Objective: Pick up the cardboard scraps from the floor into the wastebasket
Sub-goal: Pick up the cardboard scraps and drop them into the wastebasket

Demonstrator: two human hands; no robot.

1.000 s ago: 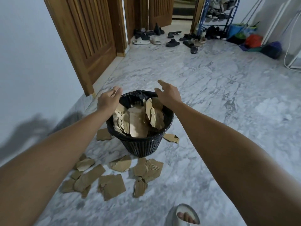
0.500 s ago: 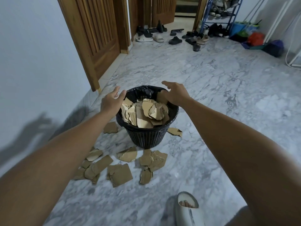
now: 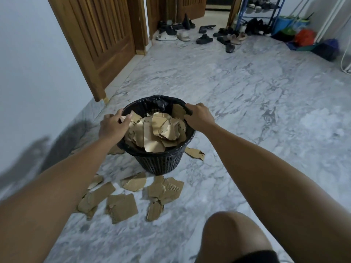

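Basket [image 3: 161, 164] heaped with scraps [image 3: 157, 130]. Left hand [image 3: 112, 126] and right hand [image 3: 199, 118] gripping rim. About ten floor scraps [image 3: 121, 207] left, mostly near side.

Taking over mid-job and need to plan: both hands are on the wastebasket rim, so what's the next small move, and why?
Probably let go with the right hand and reach for the cardboard scraps on the floor in front of the wastebasket. Both it and the left hand grip the rim, so neither can pick anything up, while many pieces lie on the floor. The basket already looks nearly full.
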